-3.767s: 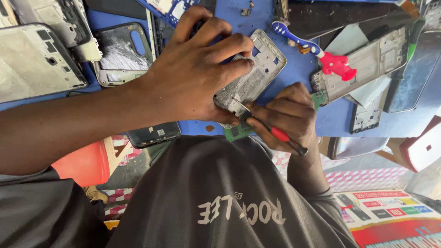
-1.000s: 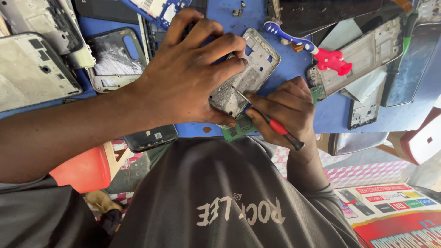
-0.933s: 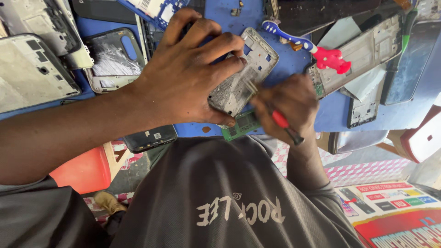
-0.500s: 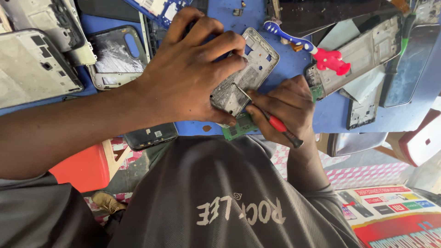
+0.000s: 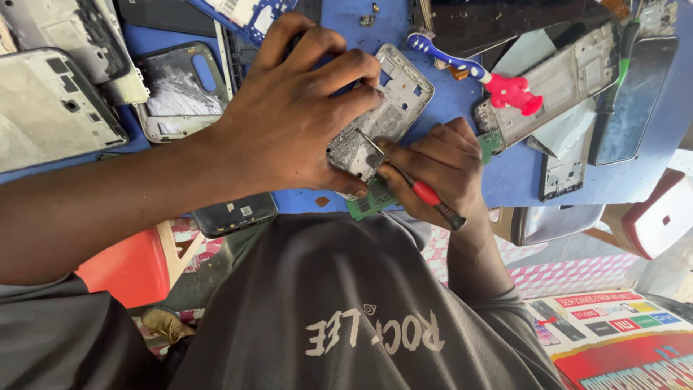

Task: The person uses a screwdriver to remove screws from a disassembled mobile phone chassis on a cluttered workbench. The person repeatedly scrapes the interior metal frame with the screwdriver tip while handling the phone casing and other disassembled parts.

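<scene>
- A grey metal phone frame [image 5: 382,119] is pinned to the blue mat [image 5: 505,177] by the left hand [image 5: 289,115], whose fingers are curled closed over its near end; the frame lies at the middle of the mat, close to the edge nearest the person.
- A red-handled screwdriver [image 5: 422,189] is pinched in the closed fingers of the right hand [image 5: 440,162], its tip set against the lower end of the frame.
- The tip could skid off and scratch the frame, or be driven into the left thumb just beside it, if too much force is put on at a slant.
- A small green circuit board [image 5: 368,204] sticks out from under the frame at the mat's edge; it could be knocked off or cracked under the pressing hand.
- Loose screws could be lost, since small bits [image 5: 368,14] are scattered on the mat.
- The mat is crowded: a blue and red toothbrush [image 5: 476,72] lies just beside the frame, other stripped phone frames [image 5: 559,87] to the right, and back covers [image 5: 50,108] to the left, so little room is left for sliding the work.
</scene>
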